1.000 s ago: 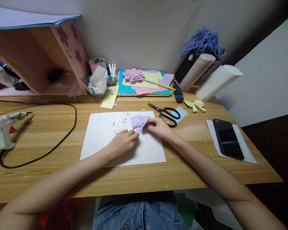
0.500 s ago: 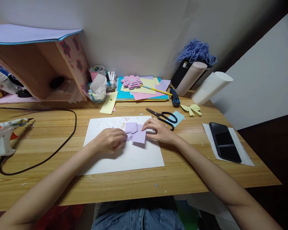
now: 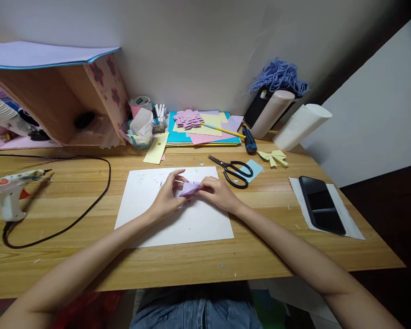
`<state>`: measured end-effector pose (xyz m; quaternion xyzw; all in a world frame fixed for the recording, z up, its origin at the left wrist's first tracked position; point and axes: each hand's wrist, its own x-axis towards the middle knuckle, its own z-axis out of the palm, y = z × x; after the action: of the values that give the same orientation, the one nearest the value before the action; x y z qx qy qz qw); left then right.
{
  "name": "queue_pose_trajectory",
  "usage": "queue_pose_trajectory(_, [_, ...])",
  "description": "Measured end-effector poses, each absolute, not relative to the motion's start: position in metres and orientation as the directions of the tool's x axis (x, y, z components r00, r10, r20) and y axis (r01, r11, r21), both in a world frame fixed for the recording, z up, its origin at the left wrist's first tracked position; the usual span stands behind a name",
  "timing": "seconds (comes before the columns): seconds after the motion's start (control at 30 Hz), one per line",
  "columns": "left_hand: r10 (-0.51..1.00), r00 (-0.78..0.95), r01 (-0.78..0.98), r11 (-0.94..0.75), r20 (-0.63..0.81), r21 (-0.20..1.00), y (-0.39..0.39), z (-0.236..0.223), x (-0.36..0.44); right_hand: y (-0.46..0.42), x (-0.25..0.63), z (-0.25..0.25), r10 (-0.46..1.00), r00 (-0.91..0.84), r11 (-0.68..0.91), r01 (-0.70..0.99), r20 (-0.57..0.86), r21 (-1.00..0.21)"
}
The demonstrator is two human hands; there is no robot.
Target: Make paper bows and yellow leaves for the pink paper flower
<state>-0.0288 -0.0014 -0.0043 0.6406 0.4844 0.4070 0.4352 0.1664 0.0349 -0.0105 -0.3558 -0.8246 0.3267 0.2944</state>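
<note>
Over white sheet (image 3: pixel 188 228) | purple paper (image 3: pixel 189 188) | partly hidden by fingers (image 3: pixel 208 184)

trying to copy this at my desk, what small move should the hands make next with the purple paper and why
I'd probably lower the purple paper onto the white sheet and press it flat: it looks tilted up, the right hand pinches one end, the left hand is at the other, and the sheet lies beneath.

The paper (image 3: pixel 190 188) is lilac, the sheet (image 3: pixel 192 225) speckled white.
</note>
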Motion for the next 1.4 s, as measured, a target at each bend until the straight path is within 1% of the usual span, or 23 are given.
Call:
queue_pose_trajectory(0.1, [0.975,0.214,0.135,-0.083,0.053,0.987,-0.001,-0.004,-0.026,0.035,0.168,-0.010,0.782,-0.575,0.503,0.357,0.240,-0.787])
queue_pose_trajectory(0.23, [0.984,0.176,0.021,-0.045,0.041,0.999,0.003,-0.006,-0.030,0.036,0.170,-0.006,0.832,-0.530,0.370,0.312,0.163,-0.875])
queue_pose_trajectory(0.3, [0.985,0.169,-0.043,-0.036,0.043,0.998,0.005,-0.007,-0.034,0.036,0.171,-0.005,0.842,-0.523,0.326,0.296,0.134,-0.898])
queue_pose_trajectory(0.43, [0.988,0.153,-0.097,-0.022,0.037,0.995,0.009,-0.006,-0.039,0.033,0.169,-0.004,0.831,-0.540,0.326,0.285,0.130,-0.901])
queue_pose_trajectory(0.5, [0.986,0.166,-0.075,-0.016,0.028,0.997,0.009,-0.004,-0.040,0.030,0.168,-0.003,0.821,-0.553,0.345,0.280,0.144,-0.896])
queue_pose_trajectory(0.6, [0.978,0.208,0.007,-0.005,0.004,1.000,0.009,-0.003,-0.042,0.028,0.167,-0.003,0.797,-0.579,0.396,0.283,0.173,-0.874])
queue_pose_trajectory(0.7, [0.969,0.245,0.081,-0.060,0.038,0.995,0.008,-0.003,-0.044,0.029,0.169,-0.002,0.765,-0.603,0.480,0.301,0.226,-0.824])
queue_pose_trajectory(0.8, [0.955,0.285,0.162,-0.131,0.081,0.978,0.005,-0.002,-0.046,0.033,0.174,-0.001,0.642,-0.700,0.637,0.258,0.314,-0.727])
queue_pose_trajectory(0.9, [0.957,0.252,0.292,-0.220,0.147,0.931,0.001,0.000,-0.045,0.035,0.178,-0.001,0.509,-0.789,0.751,0.211,0.345,-0.626])
queue_pose_trajectory(1.0, [0.950,0.209,0.451,-0.303,0.231,0.840,-0.002,-0.001,-0.043,0.033,0.177,-0.004,0.490,-0.798,0.799,0.249,0.352,-0.547])
queue_pose_trajectory(1.07, [0.915,0.205,0.553,-0.400,0.346,0.731,-0.003,-0.002,-0.043,0.031,0.175,-0.006,0.475,-0.798,0.830,0.266,0.370,-0.491])
queue_pose_trajectory(1.1, [0.877,0.208,0.599,-0.463,0.432,0.653,-0.003,-0.003,-0.043,0.030,0.174,-0.008,0.462,-0.801,0.846,0.269,0.380,-0.461])
queue_pose_trajectory(1.17, [0.737,0.233,0.666,-0.596,0.634,0.449,-0.004,-0.004,-0.045,0.030,0.173,-0.010,0.433,-0.806,0.876,0.270,0.404,-0.401])
queue_pose_trajectory(1.2, [0.645,0.279,0.673,-0.660,0.711,0.334,-0.004,-0.004,-0.047,0.030,0.173,-0.010,0.420,-0.806,0.888,0.270,0.417,-0.372])
queue_pose_trajectory(1.23, [0.557,0.356,0.658,-0.720,0.750,0.222,-0.005,-0.004,-0.048,0.030,0.173,-0.010,0.408,-0.806,0.898,0.269,0.429,-0.348])
queue_pose_trajectory(1.27, [0.483,0.452,0.622,-0.773,0.750,0.123,-0.007,-0.004,-0.050,0.030,0.172,-0.011,0.398,-0.805,0.906,0.268,0.440,-0.328])
queue_pose_trajectory(1.3, [0.426,0.559,0.570,-0.820,0.712,0.044,-0.008,-0.004,-0.051,0.030,0.173,-0.011,0.392,-0.803,0.910,0.267,0.450,-0.316])
queue_pose_trajectory(1.33, [0.391,0.655,0.517,-0.856,0.646,-0.006,-0.009,-0.003,-0.052,0.030,0.173,-0.011,0.390,-0.800,0.911,0.266,0.455,-0.313])
queue_pose_trajectory(1.4, [0.382,0.769,0.461,-0.887,0.512,-0.033,-0.012,-0.002,-0.053,0.031,0.174,-0.011,0.398,-0.797,0.906,0.263,0.455,-0.331])
